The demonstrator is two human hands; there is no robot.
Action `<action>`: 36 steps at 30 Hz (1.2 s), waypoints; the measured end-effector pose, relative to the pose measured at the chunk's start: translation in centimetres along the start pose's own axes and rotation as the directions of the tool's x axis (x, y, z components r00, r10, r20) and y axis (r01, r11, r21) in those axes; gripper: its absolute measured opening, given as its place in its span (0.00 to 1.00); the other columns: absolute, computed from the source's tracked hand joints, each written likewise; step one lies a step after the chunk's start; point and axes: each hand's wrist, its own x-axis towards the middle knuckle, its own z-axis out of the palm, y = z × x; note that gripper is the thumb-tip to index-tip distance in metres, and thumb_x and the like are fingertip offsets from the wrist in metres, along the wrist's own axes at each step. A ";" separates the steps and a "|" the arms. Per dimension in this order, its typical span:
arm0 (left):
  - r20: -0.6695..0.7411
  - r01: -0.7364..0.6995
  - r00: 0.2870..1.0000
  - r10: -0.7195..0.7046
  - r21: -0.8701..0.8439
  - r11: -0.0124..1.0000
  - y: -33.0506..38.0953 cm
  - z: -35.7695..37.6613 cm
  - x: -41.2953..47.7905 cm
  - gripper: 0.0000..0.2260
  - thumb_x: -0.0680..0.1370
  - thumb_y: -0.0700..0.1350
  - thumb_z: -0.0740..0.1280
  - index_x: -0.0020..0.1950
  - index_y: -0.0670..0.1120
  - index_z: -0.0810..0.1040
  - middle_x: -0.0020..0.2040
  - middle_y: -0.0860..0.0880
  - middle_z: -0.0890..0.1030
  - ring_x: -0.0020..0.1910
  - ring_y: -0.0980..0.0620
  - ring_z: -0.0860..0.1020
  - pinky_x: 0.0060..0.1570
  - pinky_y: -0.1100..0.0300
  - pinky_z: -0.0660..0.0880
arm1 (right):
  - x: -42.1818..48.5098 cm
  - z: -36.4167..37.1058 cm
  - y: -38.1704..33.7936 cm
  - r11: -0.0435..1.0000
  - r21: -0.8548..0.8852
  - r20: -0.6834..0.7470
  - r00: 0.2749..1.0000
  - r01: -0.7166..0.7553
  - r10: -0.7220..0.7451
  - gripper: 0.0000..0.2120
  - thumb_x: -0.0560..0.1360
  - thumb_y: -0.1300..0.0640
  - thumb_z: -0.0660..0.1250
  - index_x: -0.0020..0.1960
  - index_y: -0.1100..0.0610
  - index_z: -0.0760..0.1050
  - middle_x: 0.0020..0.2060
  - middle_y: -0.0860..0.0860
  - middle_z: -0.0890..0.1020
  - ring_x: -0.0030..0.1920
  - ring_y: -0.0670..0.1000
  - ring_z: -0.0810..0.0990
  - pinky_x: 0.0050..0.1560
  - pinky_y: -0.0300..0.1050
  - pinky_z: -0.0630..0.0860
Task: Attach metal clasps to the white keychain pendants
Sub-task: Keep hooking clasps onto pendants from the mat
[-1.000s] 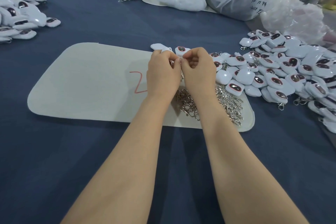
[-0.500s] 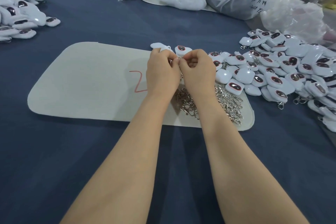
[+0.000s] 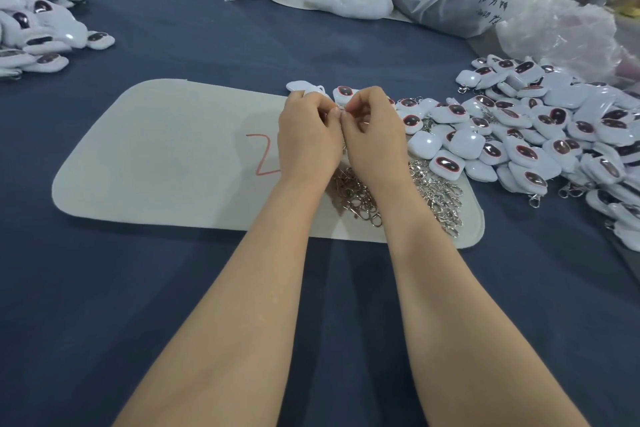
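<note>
1. Hardly anything has moved: both hands stay pressed together over the far edge of the mat point(image 3: 166, 156), and only the thumbs have shuffled a touch.
2. The left hand point(image 3: 308, 137) is curled and seems to grip a pendant point(image 3: 302, 86), whose white end pokes out past the knuckles. The right hand point(image 3: 375, 135) is curled too and pinches at the spot where the thumbs meet. What it pinches is hidden; I judge it to be a clasp.
3. That pendant sits at the mat's far edge, just beside another lying face up. Loose clasps point(image 3: 360, 201) lie heaped under the wrists.
4. The job looks about midway. The big heap point(image 3: 554, 135) on the right shows clasps on a few pieces at its rim, though most are too tangled to judge. A smaller pile point(image 3: 38, 35) lies far left on the counter point(image 3: 138, 305). With so many loose clasps left, plenty of work remains.
5. The pendant's plain white side faces up. Its long axis runs roughly left to right across the view, and the loop end points right, toward the pinching fingertips. I read that as the clasp being threaded on now.
</note>
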 end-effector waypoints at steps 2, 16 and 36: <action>0.011 0.029 1.000 -0.028 -0.050 0.998 0.0 -0.1 0.1 0.06 0.76 0.38 0.64 0.45 0.42 0.80 0.51 0.46 0.79 0.48 0.52 0.75 0.44 0.68 0.66 | -0.1 0.0 -0.1 0.998 -0.030 0.003 0.999 0.055 -0.055 0.06 0.74 0.67 0.62 0.45 0.57 0.69 0.36 0.43 0.73 0.36 0.39 0.72 0.40 0.29 0.68; 0.175 0.145 0.980 -0.092 -0.321 0.936 0.3 -0.7 -0.2 0.13 0.79 0.39 0.61 0.62 0.48 0.66 0.40 0.59 0.72 0.41 0.56 0.80 0.32 0.67 0.77 | 0.4 -1.3 0.5 0.997 0.014 -0.162 0.984 -0.071 0.072 0.06 0.72 0.66 0.63 0.44 0.57 0.71 0.34 0.42 0.73 0.35 0.41 0.70 0.43 0.32 0.70; 0.240 0.032 0.970 0.022 -0.221 0.975 0.4 -0.9 -0.3 0.09 0.76 0.39 0.65 0.56 0.47 0.73 0.41 0.63 0.73 0.46 0.51 0.79 0.46 0.62 0.74 | 0.6 -0.9 1.1 0.989 -0.146 -0.167 0.986 -0.038 0.013 0.07 0.72 0.66 0.62 0.43 0.55 0.70 0.34 0.45 0.73 0.33 0.40 0.70 0.37 0.30 0.66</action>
